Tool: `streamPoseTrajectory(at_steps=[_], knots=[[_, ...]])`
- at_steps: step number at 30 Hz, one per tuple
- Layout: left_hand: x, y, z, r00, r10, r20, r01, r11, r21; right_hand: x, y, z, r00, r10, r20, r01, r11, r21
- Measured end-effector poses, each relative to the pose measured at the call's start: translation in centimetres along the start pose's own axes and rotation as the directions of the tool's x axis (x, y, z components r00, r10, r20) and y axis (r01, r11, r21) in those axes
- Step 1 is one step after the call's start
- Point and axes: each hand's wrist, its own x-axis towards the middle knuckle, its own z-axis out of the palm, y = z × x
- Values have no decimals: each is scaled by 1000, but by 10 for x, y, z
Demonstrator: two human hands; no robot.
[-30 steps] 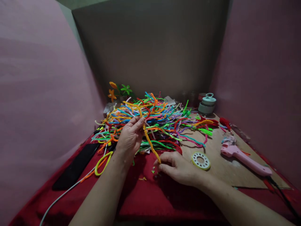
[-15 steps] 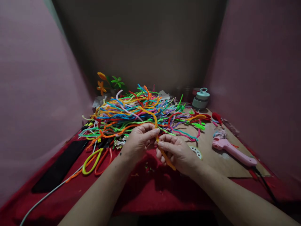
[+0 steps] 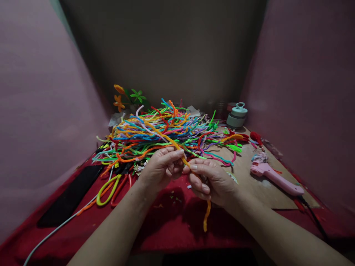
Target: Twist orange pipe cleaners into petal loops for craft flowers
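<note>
An orange-yellow pipe cleaner (image 3: pixel 207 216) runs between both hands in the middle of the head view. My left hand (image 3: pixel 163 164) pinches it between thumb and fingers, and one end stretches up and left across the pile. Just to the right, my right hand (image 3: pixel 212 179) is closed round the same stem, whose other end hangs down below the fingers. Beyond the hands lies a large heap of pipe cleaners (image 3: pixel 155 127) in many colours. The part of the stem inside my right hand is hidden.
A pink glue gun (image 3: pixel 274 179) lies on a brown board (image 3: pixel 246 192) at right, near a pale green-lidded bottle (image 3: pixel 237 116). At left are a black phone-like slab (image 3: pixel 70 194) and yellow-handled scissors (image 3: pixel 107 201). Pipe-cleaner flowers (image 3: pixel 119 102) stand behind. Red cloth (image 3: pixel 166 236) covers the table.
The pipe cleaner has slid through the hands: its lower end now hangs further down, and its upper end points further left. My hands have drawn slightly apart.
</note>
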Motion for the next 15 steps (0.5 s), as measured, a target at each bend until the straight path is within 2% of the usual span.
streamPoseTrajectory(at_steps=[3,5,8,9,10,12,14,15], knots=[[0,3,-1,998,46,-32,-43,995,86,1,1,-3,999,-20,-38,19,1000,-17],[-6,10,-7,989,125,-79,-101,961,257,2,1,-5,996,-31,-79,29,999,-30],[-27,23,-31,940,286,-187,-125,797,591,3,1,-6,991,-41,-129,35,998,-53],[-36,27,-43,918,341,-203,-112,712,693,2,1,-6,990,-40,-137,31,998,-61],[-45,30,-56,896,390,-213,-64,587,807,2,1,-6,989,-36,-142,27,997,-68],[-62,31,-81,876,412,-251,160,242,957,1,1,-4,990,-24,-141,13,997,-79],[-74,26,-100,856,362,-368,407,-35,913,1,2,-3,991,-17,-135,5,996,-89],[-78,22,-107,854,314,-416,473,-131,871,0,3,-3,991,-17,-131,5,996,-93]])
